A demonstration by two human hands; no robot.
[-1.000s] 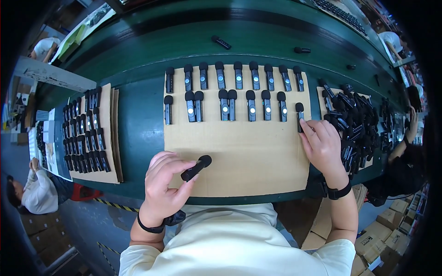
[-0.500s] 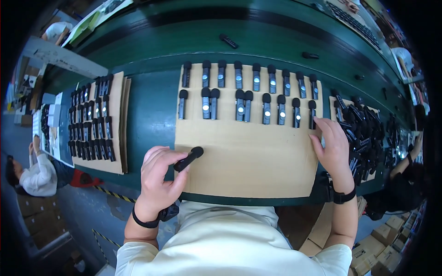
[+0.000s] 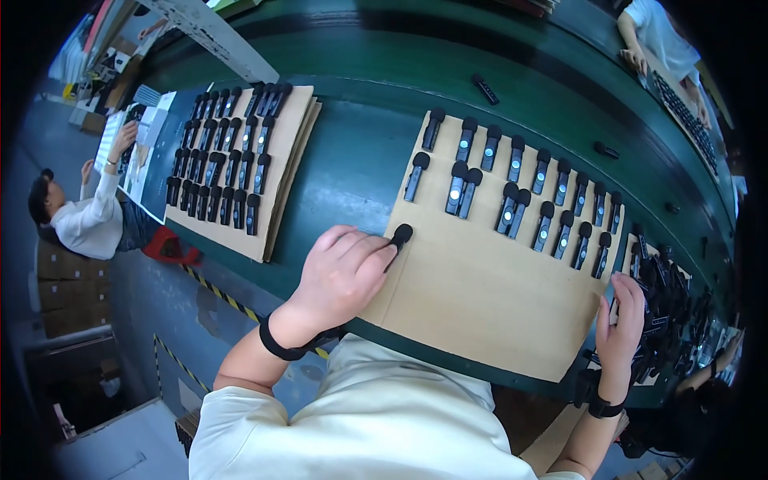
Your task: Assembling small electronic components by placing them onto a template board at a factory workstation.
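Note:
My left hand (image 3: 346,272) pinches a small black microphone (image 3: 402,234) with a foam top, at the left side of a brown cardboard sheet (image 3: 488,308). Its lower end is hidden by my fingers. Two rows of similar microphones (image 3: 516,158) lie on the far half of the sheet, foam ends pointing away from me, several with a pale round spot. My right hand (image 3: 621,320) is at the sheet's right edge, beside a heap of loose microphones (image 3: 660,276). Its thumb and fingers are apart, with nothing visibly held.
On the left, stacked cardboard (image 3: 276,188) carries several rows of microphones. Single microphones (image 3: 485,89) lie farther back on the green table (image 3: 352,152). A grey metal post (image 3: 220,36) rises at the back left. Other people (image 3: 88,216) work at the left, far right and back.
The view has swung left, so the sheet appears farther right and tilted. My left hand has brought its microphone nearer the rows. My right hand has left the second row's end and drawn closer to me.

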